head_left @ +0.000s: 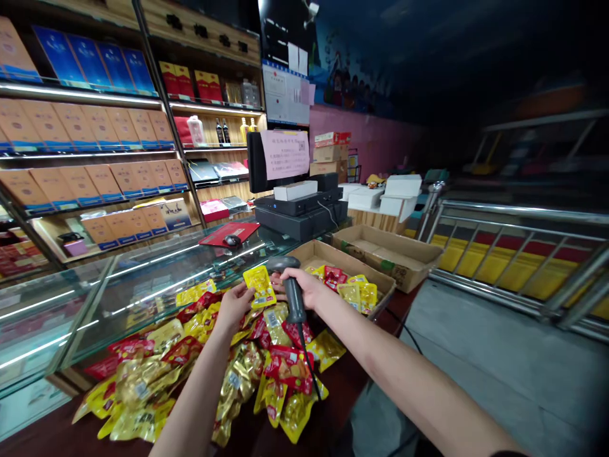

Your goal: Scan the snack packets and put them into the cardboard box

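Observation:
My left hand (236,303) pinches a small yellow snack packet (259,286) by its left edge and holds it up over the pile. Wrapped round the handle of a dark grey barcode scanner (295,298) is my right hand (304,287). The scanner's head lies just above the packet, and its cable runs down over the pile. Below both hands a heap of red, yellow and gold snack packets (288,367) covers the dark counter. More packets (358,293) lie in an open cardboard box (318,252) to the right of the scanner.
Behind the box stands a second cardboard tray (387,251). A glass display case (157,270) runs along the left, with a mouse (232,240) on a red pad. A monitor (257,162) and black till unit (299,216) stand behind. Metal railings (514,254) are at right.

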Demonstrator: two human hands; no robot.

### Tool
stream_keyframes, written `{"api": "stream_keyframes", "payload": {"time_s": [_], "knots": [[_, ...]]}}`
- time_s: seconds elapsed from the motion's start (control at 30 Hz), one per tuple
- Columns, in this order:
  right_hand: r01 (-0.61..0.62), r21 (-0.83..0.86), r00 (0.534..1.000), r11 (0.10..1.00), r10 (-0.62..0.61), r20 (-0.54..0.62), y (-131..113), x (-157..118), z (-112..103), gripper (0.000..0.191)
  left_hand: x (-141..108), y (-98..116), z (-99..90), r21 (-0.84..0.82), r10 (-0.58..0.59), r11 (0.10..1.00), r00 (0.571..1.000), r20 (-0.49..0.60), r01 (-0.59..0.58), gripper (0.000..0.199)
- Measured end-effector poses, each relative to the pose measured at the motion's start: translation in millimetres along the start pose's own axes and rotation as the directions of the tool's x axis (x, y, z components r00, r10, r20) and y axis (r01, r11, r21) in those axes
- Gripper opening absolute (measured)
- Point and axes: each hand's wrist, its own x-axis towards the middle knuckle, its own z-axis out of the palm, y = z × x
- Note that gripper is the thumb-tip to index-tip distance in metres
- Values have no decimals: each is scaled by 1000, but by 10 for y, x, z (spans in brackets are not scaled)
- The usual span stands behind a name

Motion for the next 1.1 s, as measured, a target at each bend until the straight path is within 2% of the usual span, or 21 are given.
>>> {"api": "stream_keyframes", "payload": {"time_s": [0.1,0.17,0.23,0.33,0.4,0.47,0.53,0.6,0.73,0.87,0.97,1.1], "knots": [[8,131,1000,991,-7,-15,-229,-70,-298,16,193,156,405,28,26,999,997,70,-28,38],[47,151,998,987,-39,-55,-419,-138,-549,18,353,228,739,51,32,998,993,116,-39,40],[80,126,987,989,-61,-148,-628,-233,-821,18,520,260,1094,85,45,995,988,147,-58,42],[136,82,934,987,-99,-344,-912,-410,-1187,16,732,238,1536,196,88,974,989,116,-110,49],[168,72,903,983,-124,-411,-1027,-518,-1340,14,809,193,1674,265,127,952,985,118,-155,54],[191,99,902,977,-134,-410,-1053,-589,-1382,14,810,151,1635,281,145,942,978,153,-184,56],[201,164,918,966,-127,-375,-989,-614,-1302,15,724,137,1418,275,138,944,976,167,-180,56],[179,238,947,954,-102,-303,-854,-604,-1114,15,564,158,1059,268,130,948,978,160,-170,53],[56,257,993,965,-27,-115,-457,-559,-509,14,134,243,129,305,148,938,986,77,-165,50],[-63,115,998,991,63,8,20,-533,152,9,-322,235,-731,363,163,919,987,-1,-152,45],[-112,8,994,994,112,17,401,-500,537,8,-669,161,-1184,468,173,871,985,-13,-147,38],[-153,-66,987,986,155,31,804,-432,885,10,-1031,76,-1602,635,318,740,947,-40,-222,24]]}}
